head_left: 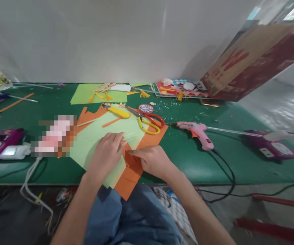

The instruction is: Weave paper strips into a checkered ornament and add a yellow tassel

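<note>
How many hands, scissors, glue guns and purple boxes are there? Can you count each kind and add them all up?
Hands: 2
Scissors: 1
Glue gun: 1
Purple boxes: 2
Total: 6

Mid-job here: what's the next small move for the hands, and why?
I'd probably run the right hand along the crease in the orange paper, with the left hand steadying it: the right index finger points onto the paper, the left fingertips are beside it, and it looks creased rather than flat.
</note>
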A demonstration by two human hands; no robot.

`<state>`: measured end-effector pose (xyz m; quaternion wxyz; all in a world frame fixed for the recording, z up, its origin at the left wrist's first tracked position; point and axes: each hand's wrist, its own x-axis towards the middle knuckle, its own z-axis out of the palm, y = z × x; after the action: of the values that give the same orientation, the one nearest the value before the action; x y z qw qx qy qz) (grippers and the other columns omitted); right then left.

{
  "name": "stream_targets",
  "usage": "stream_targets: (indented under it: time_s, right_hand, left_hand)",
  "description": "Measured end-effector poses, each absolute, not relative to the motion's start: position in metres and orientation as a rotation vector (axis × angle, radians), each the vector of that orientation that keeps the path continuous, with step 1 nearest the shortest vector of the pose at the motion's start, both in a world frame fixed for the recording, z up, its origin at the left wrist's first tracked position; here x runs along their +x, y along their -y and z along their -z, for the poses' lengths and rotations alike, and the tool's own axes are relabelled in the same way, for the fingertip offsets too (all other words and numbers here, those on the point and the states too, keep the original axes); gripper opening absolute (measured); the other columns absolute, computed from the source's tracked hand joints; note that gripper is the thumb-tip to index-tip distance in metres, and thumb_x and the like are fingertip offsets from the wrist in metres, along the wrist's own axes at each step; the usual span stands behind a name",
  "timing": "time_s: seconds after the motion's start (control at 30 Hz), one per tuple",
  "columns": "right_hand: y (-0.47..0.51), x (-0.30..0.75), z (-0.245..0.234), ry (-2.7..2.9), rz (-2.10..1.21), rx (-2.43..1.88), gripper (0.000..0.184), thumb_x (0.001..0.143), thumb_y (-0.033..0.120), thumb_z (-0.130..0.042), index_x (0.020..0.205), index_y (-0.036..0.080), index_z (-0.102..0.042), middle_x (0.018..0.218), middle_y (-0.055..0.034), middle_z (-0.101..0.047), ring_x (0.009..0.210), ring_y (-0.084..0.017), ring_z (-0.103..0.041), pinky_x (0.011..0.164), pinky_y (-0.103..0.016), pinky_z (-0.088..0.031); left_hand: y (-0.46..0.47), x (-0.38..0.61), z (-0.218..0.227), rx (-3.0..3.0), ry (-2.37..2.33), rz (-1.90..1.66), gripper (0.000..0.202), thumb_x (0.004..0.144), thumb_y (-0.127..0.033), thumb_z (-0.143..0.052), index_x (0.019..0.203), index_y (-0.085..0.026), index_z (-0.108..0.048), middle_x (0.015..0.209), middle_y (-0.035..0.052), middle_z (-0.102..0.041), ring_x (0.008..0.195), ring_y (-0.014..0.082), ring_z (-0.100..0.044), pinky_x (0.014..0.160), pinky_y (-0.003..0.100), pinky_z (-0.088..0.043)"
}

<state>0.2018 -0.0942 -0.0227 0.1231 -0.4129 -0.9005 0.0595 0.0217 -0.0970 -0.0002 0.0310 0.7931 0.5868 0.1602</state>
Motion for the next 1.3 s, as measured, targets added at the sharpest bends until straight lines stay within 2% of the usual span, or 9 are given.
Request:
stream_targets:
  time_s: [0.13,0.2,0.27,0.37,0.47,0.53,0.8,0.93,1.3]
  right_hand:
    - [0.097,0.203,0.029,2.543,-0.049,-1.053,0.05,0.071,0.001,-0.042,0.106,0.023,-0.071,0.059,-0.0002,-0.067,0.049,-0.011,-0.052,0.047,-0.025,-0.027]
    - [0.097,0.203,0.031,2.436,0.029,-0.969,0.047,0.074,0.001,-0.039,0.104,0.02,-0.071,0.059,-0.001,-0.064,0.051,-0.011,-0.051,0.048,-0.024,-0.031]
    - [0.097,0.203,0.031,2.326,0.032,-0.888,0.043,0.078,0.001,-0.038,0.1,0.017,-0.071,0.064,-0.0032,-0.065,0.058,-0.013,-0.053,0.053,-0.024,-0.038]
    - [0.098,0.203,0.027,2.227,-0.137,-0.778,0.033,0.081,0.005,-0.043,0.098,0.015,-0.069,0.078,-0.0069,-0.067,0.073,-0.015,-0.056,0.067,-0.027,-0.048]
    - [0.099,0.204,0.023,2.192,-0.292,-0.715,0.02,0.083,0.011,-0.053,0.094,0.015,-0.068,0.088,-0.0085,-0.068,0.083,-0.017,-0.058,0.076,-0.032,-0.051]
    - [0.101,0.206,0.022,2.17,-0.32,-0.717,0.015,0.083,0.012,-0.055,0.09,0.017,-0.067,0.087,-0.0073,-0.068,0.083,-0.017,-0.058,0.076,-0.033,-0.051]
    - [0.108,0.215,0.03,2.257,-0.098,-0.851,0.024,0.076,0.002,-0.047,0.079,0.016,-0.066,0.083,-0.0077,-0.066,0.084,-0.02,-0.055,0.076,-0.036,-0.049]
    - [0.11,0.214,0.031,2.345,-0.039,-0.818,0.028,0.078,0.002,-0.046,0.083,0.016,-0.068,0.087,-0.0082,-0.066,0.088,-0.021,-0.053,0.076,-0.036,-0.049]
    - [0.111,0.213,0.029,2.353,-0.069,-0.77,0.032,0.08,0.002,-0.043,0.092,0.014,-0.07,0.089,-0.0096,-0.066,0.087,-0.02,-0.05,0.075,-0.036,-0.049]
  left_hand:
    - [0.098,0.02,0.008,2.416,-1.723,-0.612,0.023,0.09,-0.02,-0.05,0.111,-0.018,-0.059,0.108,0.0082,-0.067,0.105,0.0223,-0.058,0.09,0.037,-0.047]
    - [0.098,0.017,0.012,2.398,-1.669,-0.67,0.023,0.09,-0.019,-0.051,0.11,-0.017,-0.06,0.107,0.0079,-0.067,0.104,0.0218,-0.058,0.092,0.037,-0.047]
    - [0.099,0.015,0.014,2.407,-1.596,-0.703,0.023,0.089,-0.018,-0.051,0.109,-0.016,-0.06,0.106,0.008,-0.068,0.104,0.0215,-0.058,0.092,0.037,-0.047]
    - [0.101,0.014,0.017,2.444,-1.484,-0.75,0.021,0.089,-0.015,-0.05,0.106,-0.015,-0.061,0.105,0.0079,-0.068,0.104,0.021,-0.058,0.092,0.036,-0.047]
    - [0.103,0.015,0.018,2.418,-1.471,-0.804,0.018,0.09,-0.019,-0.049,0.103,-0.017,-0.062,0.103,0.0069,-0.069,0.102,0.0205,-0.06,0.091,0.037,-0.048]
    - [0.103,0.015,0.019,2.389,-1.491,-0.835,0.018,0.091,-0.023,-0.049,0.102,-0.017,-0.062,0.102,0.0065,-0.069,0.101,0.0202,-0.06,0.09,0.037,-0.049]
    - [0.107,0.014,0.021,2.442,-1.684,-0.881,0.021,0.093,-0.024,-0.045,0.102,-0.017,-0.063,0.097,0.0073,-0.069,0.094,0.0206,-0.061,0.086,0.036,-0.05]
    - [0.108,0.014,0.023,2.498,-1.668,-0.876,0.021,0.093,-0.024,-0.045,0.099,-0.018,-0.064,0.093,0.0066,-0.07,0.09,0.0202,-0.062,0.084,0.035,-0.05]
    - [0.108,0.015,0.021,2.504,-1.614,-0.849,0.015,0.09,-0.021,-0.052,0.099,-0.018,-0.064,0.098,0.0058,-0.069,0.096,0.0203,-0.06,0.087,0.035,-0.049]
